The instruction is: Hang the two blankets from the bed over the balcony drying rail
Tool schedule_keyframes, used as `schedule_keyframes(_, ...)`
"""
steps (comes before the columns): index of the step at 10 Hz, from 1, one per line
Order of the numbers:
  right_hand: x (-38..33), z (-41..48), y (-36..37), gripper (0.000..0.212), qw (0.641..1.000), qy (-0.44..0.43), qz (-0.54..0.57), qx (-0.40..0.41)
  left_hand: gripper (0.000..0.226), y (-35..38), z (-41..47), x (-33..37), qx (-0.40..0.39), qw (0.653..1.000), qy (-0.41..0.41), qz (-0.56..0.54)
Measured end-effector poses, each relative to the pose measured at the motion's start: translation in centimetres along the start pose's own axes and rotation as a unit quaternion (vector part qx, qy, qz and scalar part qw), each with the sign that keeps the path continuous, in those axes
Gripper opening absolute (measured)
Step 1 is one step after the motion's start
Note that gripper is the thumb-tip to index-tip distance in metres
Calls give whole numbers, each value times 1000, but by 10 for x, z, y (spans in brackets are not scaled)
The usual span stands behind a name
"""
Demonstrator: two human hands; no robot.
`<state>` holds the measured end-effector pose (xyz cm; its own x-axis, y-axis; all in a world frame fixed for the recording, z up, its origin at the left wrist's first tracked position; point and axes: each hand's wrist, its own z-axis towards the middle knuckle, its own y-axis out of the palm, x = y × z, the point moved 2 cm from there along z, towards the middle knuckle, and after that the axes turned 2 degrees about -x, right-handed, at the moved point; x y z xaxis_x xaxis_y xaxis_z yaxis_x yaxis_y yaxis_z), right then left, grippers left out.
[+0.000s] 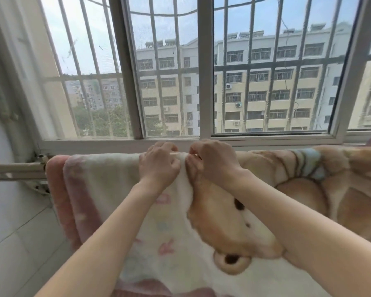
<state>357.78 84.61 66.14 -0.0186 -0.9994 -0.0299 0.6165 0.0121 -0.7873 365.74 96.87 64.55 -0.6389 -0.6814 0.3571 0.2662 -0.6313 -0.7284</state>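
Both hands, left hand [159, 166] and right hand [210, 161], pinch the blanket [116, 189] (bear-printed) side by side atop the drying rail [13, 168].

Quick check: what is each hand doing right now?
Left hand: fingers curled, gripping the blanket at the top of the rail.
Right hand: gripping the same blanket beside it.

- My cream plush blanket with a pink border and a bear print [107, 189] carries pink and pale blue marks [166, 246], perhaps characters, too blurred for me to read.
- I can read no other writing.
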Motion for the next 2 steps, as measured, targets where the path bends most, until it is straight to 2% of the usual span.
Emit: schedule_keyframes(2,0,-17,-49,17,995,11,86,51,20,-34,-16,49,100,980,82,-152)
